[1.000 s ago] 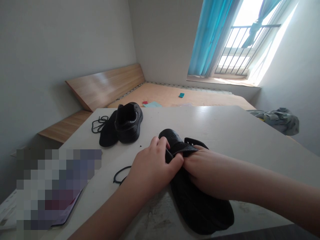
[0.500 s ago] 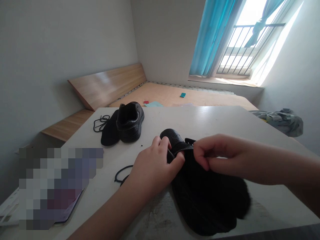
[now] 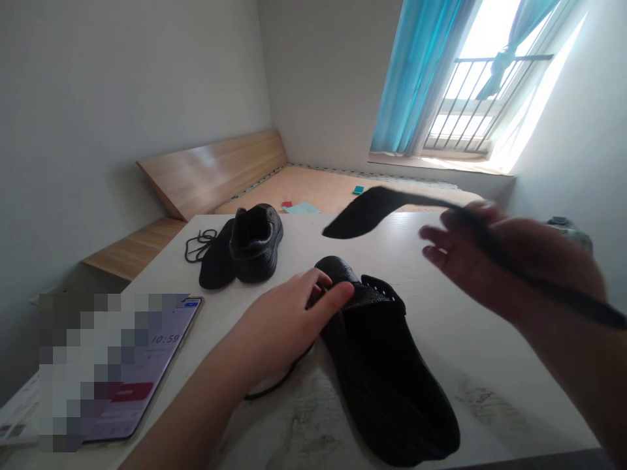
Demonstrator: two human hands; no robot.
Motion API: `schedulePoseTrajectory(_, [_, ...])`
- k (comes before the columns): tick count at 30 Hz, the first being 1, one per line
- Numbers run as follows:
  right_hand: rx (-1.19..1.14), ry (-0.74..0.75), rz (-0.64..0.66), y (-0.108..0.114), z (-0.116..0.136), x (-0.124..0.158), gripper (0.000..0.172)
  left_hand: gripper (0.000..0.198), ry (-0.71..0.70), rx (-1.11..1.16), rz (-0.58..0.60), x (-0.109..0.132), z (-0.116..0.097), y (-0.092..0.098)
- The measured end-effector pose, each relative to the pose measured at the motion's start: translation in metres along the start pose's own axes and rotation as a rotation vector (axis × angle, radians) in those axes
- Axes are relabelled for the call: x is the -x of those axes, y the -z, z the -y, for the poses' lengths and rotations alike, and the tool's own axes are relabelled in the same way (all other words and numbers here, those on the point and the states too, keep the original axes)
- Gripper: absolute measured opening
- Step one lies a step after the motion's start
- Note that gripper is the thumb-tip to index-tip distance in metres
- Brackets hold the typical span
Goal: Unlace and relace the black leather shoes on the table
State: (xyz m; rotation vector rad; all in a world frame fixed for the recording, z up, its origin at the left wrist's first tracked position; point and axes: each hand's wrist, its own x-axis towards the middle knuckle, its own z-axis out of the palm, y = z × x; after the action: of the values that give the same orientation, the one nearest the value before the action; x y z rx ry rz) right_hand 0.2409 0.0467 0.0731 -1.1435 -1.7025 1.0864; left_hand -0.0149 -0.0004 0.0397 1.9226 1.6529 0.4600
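Observation:
My left hand (image 3: 289, 316) is closed on the near-left side of a black shoe (image 3: 386, 365), its thumb lying over the vamp. The shoe rests on the white table with its toe pointing away and its dark inside showing. A black lace (image 3: 274, 390) trails out from under that hand. Raised over the table at the right, my right hand (image 3: 504, 261) holds a thin black insole (image 3: 375, 212), bent and slightly blurred. Some of the fingers hide behind it.
A second black shoe (image 3: 255, 245) stands at the table's far left, with another insole (image 3: 218, 261) and a loose lace (image 3: 200, 243) beside it. A phone (image 3: 161, 365), partly pixelated, lies at the left. Beyond the table (image 3: 294, 431) is a bed (image 3: 328, 177).
My right hand has drawn the insole out of the shoe and lifted it up and to the right. My left hand has stayed at the shoe. The view has shifted slightly.

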Motion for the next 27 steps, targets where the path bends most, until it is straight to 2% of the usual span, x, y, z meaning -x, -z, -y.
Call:
schedulePoseTrajectory(2, [-0.048,-0.158,0.096,-0.016,-0.004,0.006,0.022,0.051,0.080,-0.086,-0.032,-0.003,0.007,0.006])
schedulePoseTrajectory(4, [-0.015,-0.303,0.221,-0.027,-0.007,0.012,0.022,0.052,0.189,-0.303,-0.031,-0.005,0.016,0.009])
schedulePoseTrajectory(6, [0.054,-0.337,0.281,-0.032,-0.009,0.018,0.026,0.062,0.249,-0.483,0.076,-0.005,0.023,0.007])
schedulePoseTrajectory(8, [0.131,-0.280,0.279,-0.033,-0.010,0.025,0.029,0.070,0.213,-0.519,0.211,-0.003,0.027,0.003])
schedulePoseTrajectory(10, [0.229,-0.199,0.266,-0.033,-0.010,0.032,0.029,0.070,0.141,-0.512,0.266,-0.001,0.027,-0.002])
schedulePoseTrajectory(12, [0.366,-0.126,0.251,-0.033,-0.010,0.038,0.027,0.059,0.109,-0.540,0.261,0.001,0.025,-0.007])
schedulePoseTrajectory(16, [0.563,-0.013,0.253,-0.037,-0.009,0.044,0.022,0.020,0.137,-0.542,0.277,0.002,0.021,-0.014])
schedulePoseTrajectory(19, [0.589,0.094,0.282,-0.038,-0.008,0.045,0.022,0.013,0.086,-0.504,0.310,0.001,0.019,-0.013])
schedulePoseTrajectory(21, [0.588,0.151,0.295,-0.038,-0.009,0.045,0.025,0.014,0.046,-0.464,0.287,0.000,0.020,-0.007])
schedulePoseTrajectory(23, [0.588,0.194,0.300,-0.038,-0.011,0.046,0.029,0.017,0.037,-0.392,0.215,-0.002,0.022,0.003])
schedulePoseTrajectory(25, [0.601,0.220,0.288,-0.039,-0.014,0.047,0.030,0.025,0.021,-0.255,0.113,-0.003,0.022,0.016])
schedulePoseTrajectory(27, [0.618,0.235,0.265,-0.040,-0.015,0.048,0.029,0.027,-0.063,-0.022,-0.028,-0.001,0.019,0.025])
